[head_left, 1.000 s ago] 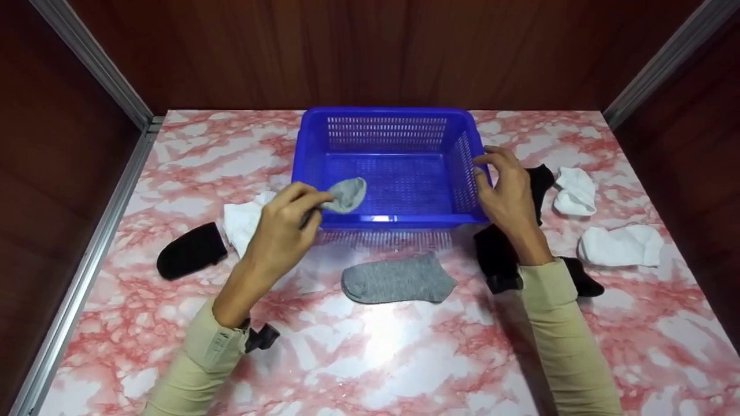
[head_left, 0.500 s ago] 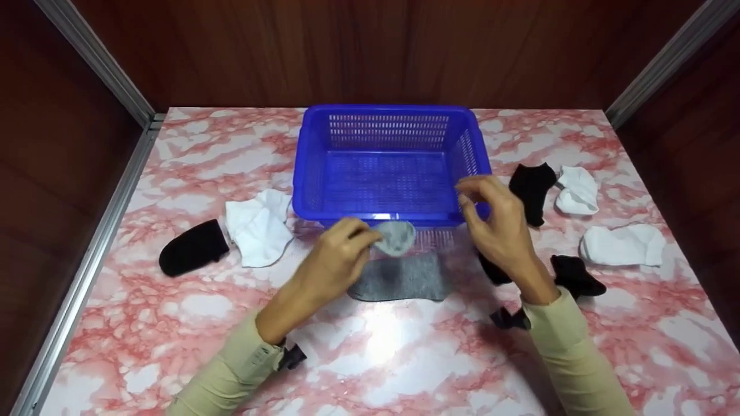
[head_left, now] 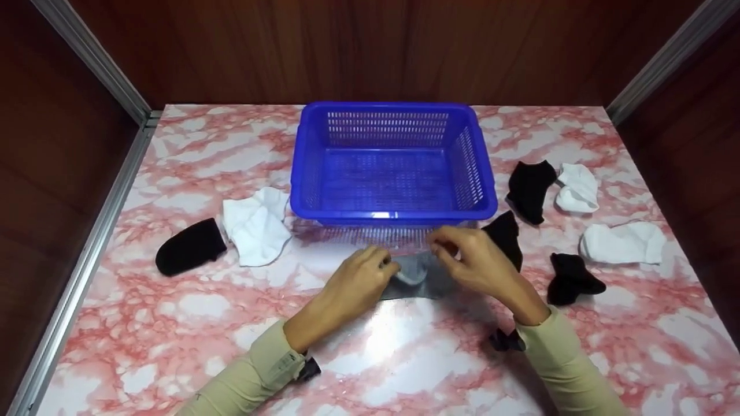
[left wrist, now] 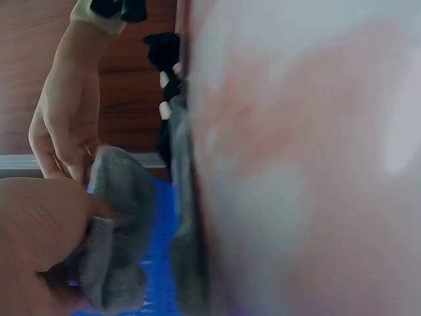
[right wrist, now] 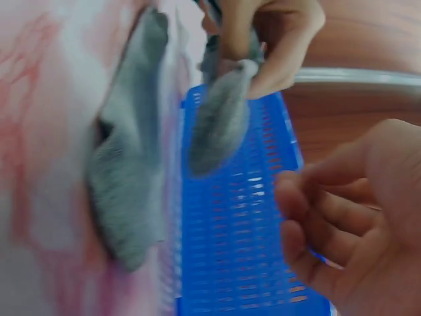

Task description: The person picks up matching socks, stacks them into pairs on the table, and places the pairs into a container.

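Pinching one gray sock between thumb and fingers, the left hand has moved from the front rim of the basket to just above the other sock, also gray, which lies flat on the table. The right hand has left the basket's side and now hangs near the held sock, fingers loosely bent around nothing, apart from it. That seems to turn the work from the basket to these two matching socks.
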Action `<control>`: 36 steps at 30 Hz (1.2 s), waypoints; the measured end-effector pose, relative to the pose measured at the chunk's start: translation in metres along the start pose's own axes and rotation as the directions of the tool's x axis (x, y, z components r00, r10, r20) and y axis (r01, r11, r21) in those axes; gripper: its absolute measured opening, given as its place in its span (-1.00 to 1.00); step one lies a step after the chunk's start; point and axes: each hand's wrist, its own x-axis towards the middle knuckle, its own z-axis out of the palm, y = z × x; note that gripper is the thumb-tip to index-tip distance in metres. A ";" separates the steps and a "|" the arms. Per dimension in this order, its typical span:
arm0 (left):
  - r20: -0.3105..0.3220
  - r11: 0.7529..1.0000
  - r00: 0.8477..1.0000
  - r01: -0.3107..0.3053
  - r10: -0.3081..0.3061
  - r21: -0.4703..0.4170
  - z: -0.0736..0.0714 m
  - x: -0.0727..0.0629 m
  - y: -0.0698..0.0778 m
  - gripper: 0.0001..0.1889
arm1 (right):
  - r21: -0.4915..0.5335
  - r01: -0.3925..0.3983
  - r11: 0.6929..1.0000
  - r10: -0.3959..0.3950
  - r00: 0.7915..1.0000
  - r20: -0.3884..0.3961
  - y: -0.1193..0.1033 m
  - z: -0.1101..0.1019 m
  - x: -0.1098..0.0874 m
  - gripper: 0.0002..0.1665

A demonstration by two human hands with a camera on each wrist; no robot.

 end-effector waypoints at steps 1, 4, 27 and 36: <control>0.047 1.000 0.999 -0.001 0.002 -0.009 0.000 -0.001 0.000 -0.83 | -0.013 -0.018 1.000 0.019 0.999 0.042 0.002 0.002 0.000 -0.91; 0.187 0.992 0.982 0.036 -0.012 -0.123 -0.005 -0.003 -0.002 -0.80 | -0.056 -0.054 0.997 0.062 0.985 0.159 0.007 0.005 0.000 -0.92; 0.529 0.820 0.813 0.463 -0.242 -0.337 -0.042 -0.017 -0.058 -0.60 | -0.114 -0.158 0.981 0.186 0.931 0.315 0.009 0.021 -0.004 -0.77; 0.474 0.766 0.852 0.454 -0.223 -0.455 -0.048 -0.014 -0.057 -0.83 | -0.079 -0.131 0.988 0.150 0.925 0.349 0.014 0.020 -0.004 -0.96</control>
